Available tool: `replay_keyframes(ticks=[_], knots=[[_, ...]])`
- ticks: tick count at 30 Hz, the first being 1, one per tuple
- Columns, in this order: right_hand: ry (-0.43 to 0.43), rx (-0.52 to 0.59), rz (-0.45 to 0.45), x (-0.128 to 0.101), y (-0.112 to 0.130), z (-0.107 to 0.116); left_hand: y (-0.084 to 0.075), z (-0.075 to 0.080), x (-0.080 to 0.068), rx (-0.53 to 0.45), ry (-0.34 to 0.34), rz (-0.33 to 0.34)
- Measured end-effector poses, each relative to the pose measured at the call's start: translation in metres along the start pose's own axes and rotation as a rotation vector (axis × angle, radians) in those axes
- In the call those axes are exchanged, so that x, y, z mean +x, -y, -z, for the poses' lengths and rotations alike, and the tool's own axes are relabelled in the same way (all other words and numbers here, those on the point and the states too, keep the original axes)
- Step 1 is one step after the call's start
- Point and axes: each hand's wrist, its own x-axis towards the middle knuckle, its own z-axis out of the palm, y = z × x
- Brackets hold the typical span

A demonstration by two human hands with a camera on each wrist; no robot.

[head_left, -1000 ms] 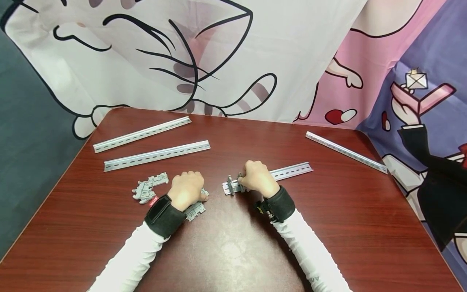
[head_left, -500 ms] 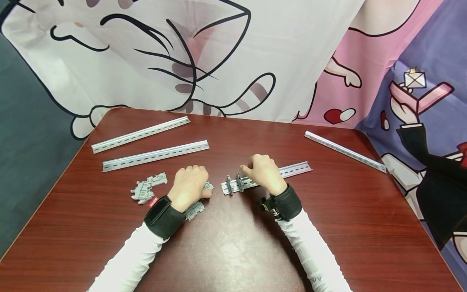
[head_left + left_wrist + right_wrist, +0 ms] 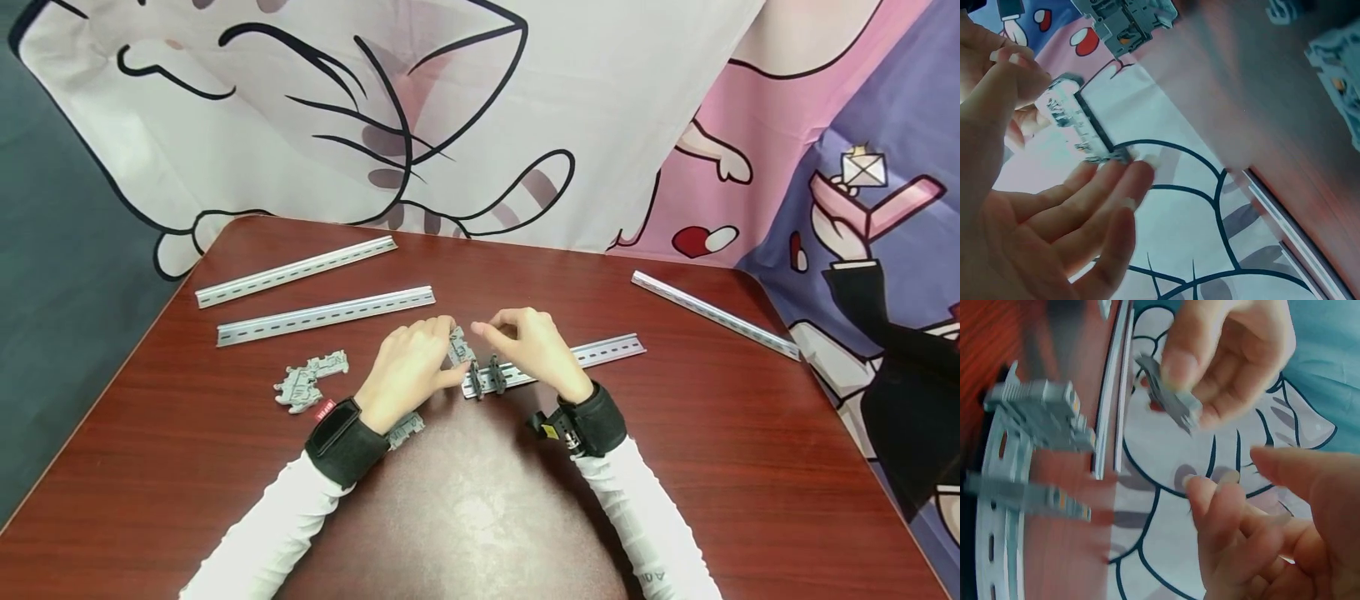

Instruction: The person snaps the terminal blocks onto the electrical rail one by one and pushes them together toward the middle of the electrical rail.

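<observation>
In the head view the left hand (image 3: pixel 411 367) covers most of the grey terminal block (image 3: pixel 459 345) it pinches, so only the block's upper edge shows at the hand's two o'clock, and the wrist hides part of a loose block (image 3: pixel 405 427) lying at the hand's six o'clock. The right hand (image 3: pixel 534 350) covers the middle stretch of the slotted rail (image 3: pixel 607 351), whose two mounted blocks (image 3: pixel 486 377) are too small there to make out in detail. In the right wrist view those blocks (image 3: pixel 1041 419) are smeared by blur, and in the left wrist view a block (image 3: pixel 1127 19) is cut off at twelve o'clock and more grey pieces (image 3: pixel 1341 69) at three o'clock.
</observation>
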Motion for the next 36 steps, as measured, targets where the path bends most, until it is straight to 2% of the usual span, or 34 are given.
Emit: replay_keyframes(ticks=[8,15,18,22,24,30,36], knots=[[0.081,0.051,0.002,-0.007,-0.004,0.005,-0.017,-0.006,0.007,-0.035,-0.085,-0.093],[0.076,0.036,-0.032,-0.01,-0.015,0.015,-0.023,-0.012,0.007,-0.018,-0.078,-0.092],[0.064,-0.006,-0.055,-0.011,-0.023,0.027,-0.024,-0.012,0.005,0.002,-0.018,-0.071],[0.066,-0.096,-0.107,-0.011,-0.039,0.049,-0.023,-0.011,0.0,-0.017,0.139,-0.028],[0.063,-0.159,-0.132,-0.012,-0.05,0.062,-0.022,-0.01,-0.002,-0.034,0.197,-0.022],[0.031,-0.304,-0.278,-0.018,-0.08,0.094,-0.02,-0.009,-0.009,-0.05,0.255,-0.049],[0.048,-0.353,-0.412,-0.02,-0.096,0.106,-0.02,-0.008,-0.011,-0.022,0.285,-0.045]])
